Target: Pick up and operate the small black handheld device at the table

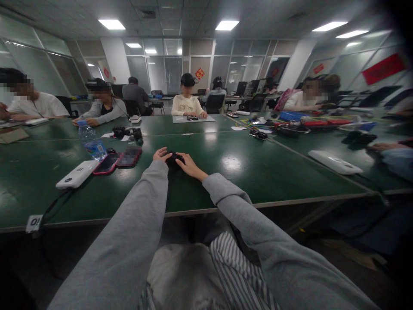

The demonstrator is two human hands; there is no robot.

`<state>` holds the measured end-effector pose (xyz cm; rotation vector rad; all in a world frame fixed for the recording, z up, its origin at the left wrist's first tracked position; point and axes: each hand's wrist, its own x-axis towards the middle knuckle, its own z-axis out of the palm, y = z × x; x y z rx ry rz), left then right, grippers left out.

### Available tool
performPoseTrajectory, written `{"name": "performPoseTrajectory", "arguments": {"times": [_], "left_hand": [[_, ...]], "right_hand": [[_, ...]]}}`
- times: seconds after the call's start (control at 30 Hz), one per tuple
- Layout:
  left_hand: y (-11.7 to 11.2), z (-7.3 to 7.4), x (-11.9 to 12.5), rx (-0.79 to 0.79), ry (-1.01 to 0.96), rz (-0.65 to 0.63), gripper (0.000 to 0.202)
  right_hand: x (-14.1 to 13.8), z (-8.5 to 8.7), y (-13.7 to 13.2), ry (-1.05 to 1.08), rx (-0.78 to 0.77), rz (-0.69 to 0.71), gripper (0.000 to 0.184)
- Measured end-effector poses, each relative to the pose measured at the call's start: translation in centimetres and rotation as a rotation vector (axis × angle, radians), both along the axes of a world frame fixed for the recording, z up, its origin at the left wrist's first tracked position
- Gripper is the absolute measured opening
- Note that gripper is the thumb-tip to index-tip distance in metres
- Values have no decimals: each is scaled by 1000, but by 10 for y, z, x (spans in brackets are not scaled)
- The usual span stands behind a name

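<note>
Both my arms in grey sleeves reach out over the dark green table (245, 172). A small black object (174, 158) sits on the table between my hands. My left hand (160, 154) touches its left side and my right hand (189, 165) curls over its right side. What the object is stays too small and dark to tell. Whether it is lifted or resting on the table is unclear.
Left of my hands lie a red phone (106, 164), a second phone (129, 156), a white power bank (77, 174) and a water bottle (92, 142). A white device (335, 162) lies at right. Several people sit around the far side of the tables.
</note>
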<state>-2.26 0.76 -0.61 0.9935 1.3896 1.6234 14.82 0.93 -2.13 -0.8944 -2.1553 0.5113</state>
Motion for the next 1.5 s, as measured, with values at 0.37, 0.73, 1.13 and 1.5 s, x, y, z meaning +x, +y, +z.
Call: {"name": "performPoseTrajectory", "arguments": {"times": [0.37,0.73,1.13,1.5], "left_hand": [[-4,1,0,-9,-88,-9,62],[-6,8,6,119,-95,-119,65],[3,3,16,67,-206,-150,65],[6,-8,29,-132,-163,-253,59]], "right_hand": [[8,0,-1,72,48,20,68],[5,11,-4,407,-476,97,69],[3,12,-2,647,-692,96,69],[4,6,3,692,-648,73,68]]}}
